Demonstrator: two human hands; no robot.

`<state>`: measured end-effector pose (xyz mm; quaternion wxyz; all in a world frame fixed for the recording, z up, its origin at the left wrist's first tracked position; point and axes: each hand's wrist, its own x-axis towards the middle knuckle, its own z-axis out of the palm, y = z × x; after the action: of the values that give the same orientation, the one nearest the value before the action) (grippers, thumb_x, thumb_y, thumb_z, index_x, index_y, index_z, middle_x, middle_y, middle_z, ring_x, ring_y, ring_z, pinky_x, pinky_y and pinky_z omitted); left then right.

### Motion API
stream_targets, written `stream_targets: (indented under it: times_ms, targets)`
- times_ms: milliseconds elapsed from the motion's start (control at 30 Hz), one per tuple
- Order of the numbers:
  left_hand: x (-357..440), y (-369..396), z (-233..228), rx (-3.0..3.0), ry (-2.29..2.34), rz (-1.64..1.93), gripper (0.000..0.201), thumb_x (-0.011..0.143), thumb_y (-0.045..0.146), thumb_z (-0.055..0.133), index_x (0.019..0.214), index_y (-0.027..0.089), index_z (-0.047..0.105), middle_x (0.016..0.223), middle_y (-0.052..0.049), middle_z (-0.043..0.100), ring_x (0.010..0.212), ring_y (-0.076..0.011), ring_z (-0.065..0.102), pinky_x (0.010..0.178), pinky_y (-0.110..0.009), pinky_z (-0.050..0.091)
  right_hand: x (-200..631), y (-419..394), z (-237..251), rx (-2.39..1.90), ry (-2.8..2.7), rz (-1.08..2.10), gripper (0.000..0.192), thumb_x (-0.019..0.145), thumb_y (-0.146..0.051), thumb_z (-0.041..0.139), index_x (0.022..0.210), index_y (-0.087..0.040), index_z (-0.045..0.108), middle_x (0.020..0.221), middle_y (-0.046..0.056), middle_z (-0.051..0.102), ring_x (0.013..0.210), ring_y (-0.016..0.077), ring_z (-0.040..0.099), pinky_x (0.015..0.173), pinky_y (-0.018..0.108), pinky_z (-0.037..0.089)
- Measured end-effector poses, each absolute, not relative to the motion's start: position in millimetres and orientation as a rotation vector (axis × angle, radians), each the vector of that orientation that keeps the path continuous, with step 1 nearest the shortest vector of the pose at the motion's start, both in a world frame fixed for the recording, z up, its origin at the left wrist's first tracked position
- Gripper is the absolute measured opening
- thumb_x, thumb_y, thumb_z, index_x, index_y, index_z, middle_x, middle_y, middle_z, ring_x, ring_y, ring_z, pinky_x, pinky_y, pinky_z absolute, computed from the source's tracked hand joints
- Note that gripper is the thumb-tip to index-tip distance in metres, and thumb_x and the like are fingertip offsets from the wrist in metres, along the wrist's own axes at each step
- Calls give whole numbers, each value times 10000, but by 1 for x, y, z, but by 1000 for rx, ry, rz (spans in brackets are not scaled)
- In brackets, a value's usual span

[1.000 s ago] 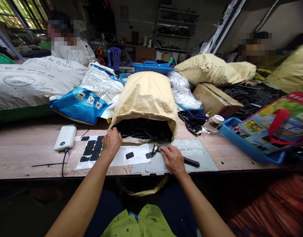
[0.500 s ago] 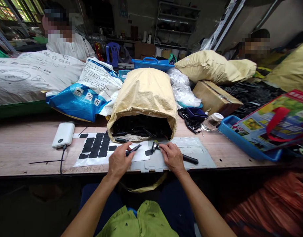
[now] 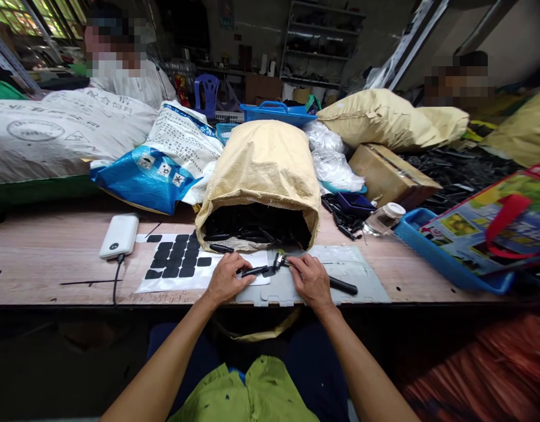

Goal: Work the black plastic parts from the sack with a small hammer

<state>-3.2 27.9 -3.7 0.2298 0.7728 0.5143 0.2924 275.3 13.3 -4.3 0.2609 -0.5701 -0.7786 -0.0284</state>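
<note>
My left hand [image 3: 226, 276] grips a thin black stick-shaped part [image 3: 254, 271] and holds it flat on the table, its tip pointing right toward a small metal-headed tool [image 3: 279, 259]. My right hand [image 3: 311, 281] rests on that tool, whose black handle [image 3: 342, 286] sticks out to the right over a grey plastic plate [image 3: 362, 275]. Just behind both hands lies a tan woven sack [image 3: 261, 170] on its side, its mouth open and full of black parts. A white sheet with several black rectangular pads [image 3: 178, 264] lies left of my left hand.
A white power bank [image 3: 119, 235] with a cable sits at the left. Printed sacks [image 3: 173, 158], a cardboard box [image 3: 390, 176], a jar [image 3: 381, 219] and a blue tray [image 3: 445, 264] with a colourful bag crowd the back and right. Two other people sit beyond the table.
My left hand came out of the sack mouth with a black part and brought it to the right, up against the tool under my right hand. The right hand stayed in place.
</note>
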Motion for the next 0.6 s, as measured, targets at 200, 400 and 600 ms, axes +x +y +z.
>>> stream_targets:
  times_ms: [200, 400, 600]
  targets:
    - [-4, 31, 1, 2031, 1437, 756, 174, 804, 302, 771, 962, 232, 754, 927, -26, 687, 936, -224, 546, 852, -344, 427, 272, 13, 4, -1522, -2090, -61, 286, 1018, -241, 503, 1209, -251, 715, 925, 60, 624, 882, 223, 553, 818, 340, 456]
    - [-4, 32, -1, 2023, 1440, 764, 189, 783, 305, 794, 962, 243, 783, 901, -21, 685, 928, -217, 546, 848, -337, 421, 237, -4, 26, -1345, -2020, 189, 344, 1047, -259, 457, 1337, -277, 642, 997, 60, 650, 941, 200, 625, 856, 302, 510]
    - [-6, 33, -4, 2047, 1416, 730, 233, 801, 365, 790, 1014, 271, 802, 888, -23, 678, 916, -218, 533, 837, -337, 420, 212, -16, 32, -1283, -2037, 343, 329, 1040, -246, 465, 1299, -267, 667, 963, 61, 663, 907, 198, 642, 816, 296, 531]
